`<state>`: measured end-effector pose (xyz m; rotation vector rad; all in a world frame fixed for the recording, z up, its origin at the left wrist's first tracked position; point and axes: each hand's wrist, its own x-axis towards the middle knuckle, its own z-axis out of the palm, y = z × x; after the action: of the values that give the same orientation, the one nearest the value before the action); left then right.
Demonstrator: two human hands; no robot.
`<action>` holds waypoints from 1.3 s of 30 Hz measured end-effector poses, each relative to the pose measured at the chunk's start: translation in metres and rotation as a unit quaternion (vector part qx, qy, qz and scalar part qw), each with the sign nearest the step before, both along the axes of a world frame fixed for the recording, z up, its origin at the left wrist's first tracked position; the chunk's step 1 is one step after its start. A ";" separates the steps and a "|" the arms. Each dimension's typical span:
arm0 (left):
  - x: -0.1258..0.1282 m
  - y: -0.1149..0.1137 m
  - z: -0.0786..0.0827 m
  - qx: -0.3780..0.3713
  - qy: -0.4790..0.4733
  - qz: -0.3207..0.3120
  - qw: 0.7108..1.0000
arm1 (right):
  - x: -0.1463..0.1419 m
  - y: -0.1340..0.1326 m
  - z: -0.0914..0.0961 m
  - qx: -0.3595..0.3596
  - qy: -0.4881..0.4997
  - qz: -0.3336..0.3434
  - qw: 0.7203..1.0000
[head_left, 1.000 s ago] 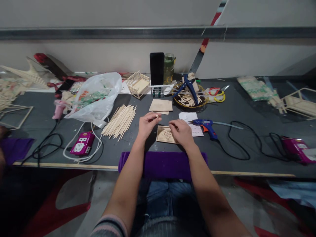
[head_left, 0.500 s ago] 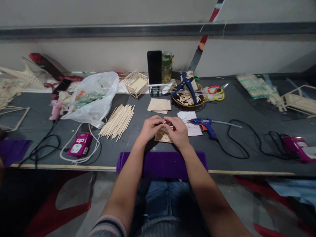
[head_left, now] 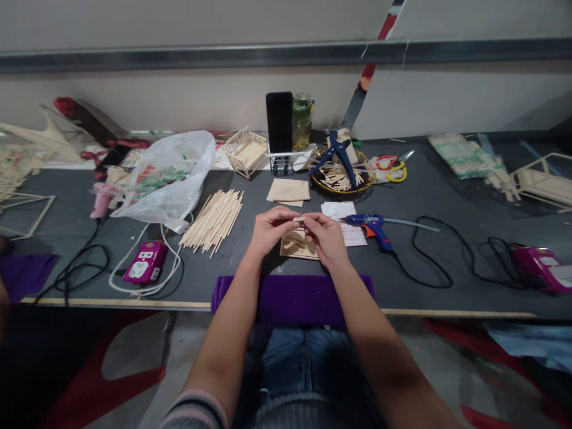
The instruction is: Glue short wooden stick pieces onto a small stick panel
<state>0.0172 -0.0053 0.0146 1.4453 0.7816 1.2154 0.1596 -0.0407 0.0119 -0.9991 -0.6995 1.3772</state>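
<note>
My left hand (head_left: 269, 229) and my right hand (head_left: 327, 236) meet over a small flat wooden tray of short sticks (head_left: 297, 245) on the dark table (head_left: 447, 196). Both hands pinch the ends of one short wooden stick (head_left: 300, 220) held just above the tray. My forearms rest on a purple cloth pad (head_left: 292, 297) at the table's front edge. A blue glue gun (head_left: 370, 226) lies just right of my right hand, on a white paper (head_left: 342, 211).
A bundle of long wooden sticks (head_left: 214, 219) lies to the left, beside a white plastic bag (head_left: 167, 174) and a pink power strip (head_left: 145, 262). Behind stand a phone (head_left: 279, 122), a jar (head_left: 302, 121), a small wooden model (head_left: 246, 151), a basket of sticks (head_left: 342, 174) and scissors (head_left: 393, 167). Black cable (head_left: 442, 253) runs right.
My hands came together from apart: the left brought its short stick over the tray and the right rose from the tray to pinch the other end.
</note>
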 end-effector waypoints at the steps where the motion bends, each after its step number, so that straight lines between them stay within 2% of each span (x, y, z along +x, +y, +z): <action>1: 0.000 0.000 0.001 0.005 0.005 0.005 1.000 | 0.000 0.000 -0.001 -0.003 0.004 0.006 1.000; 9: 0.000 -0.002 -0.001 0.025 0.017 -0.004 1.000 | 0.001 0.001 -0.007 -0.014 0.021 0.036 0.999; 16: -0.003 0.002 -0.001 0.059 0.035 -0.001 0.998 | -0.002 0.001 -0.005 0.094 -0.051 -0.090 0.990; 21: 0.000 0.002 -0.003 0.050 0.048 -0.010 0.998 | -0.002 -0.001 -0.009 0.123 -0.131 -0.092 0.979; 26: 0.000 0.001 -0.004 0.046 0.061 -0.019 0.997 | -0.002 -0.004 -0.007 0.177 -0.231 -0.096 0.952; 31: 0.001 0.002 -0.006 0.033 0.042 -0.026 0.998 | -0.002 -0.006 -0.002 0.228 -0.281 -0.105 0.926; 39: 0.000 0.003 -0.007 0.048 0.043 -0.034 0.997 | -0.001 -0.008 -0.004 0.245 -0.331 -0.112 0.904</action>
<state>0.0171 -0.0028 0.0074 1.5988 0.7344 1.1573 0.1582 -0.0484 0.0077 -1.0877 -1.3139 0.5823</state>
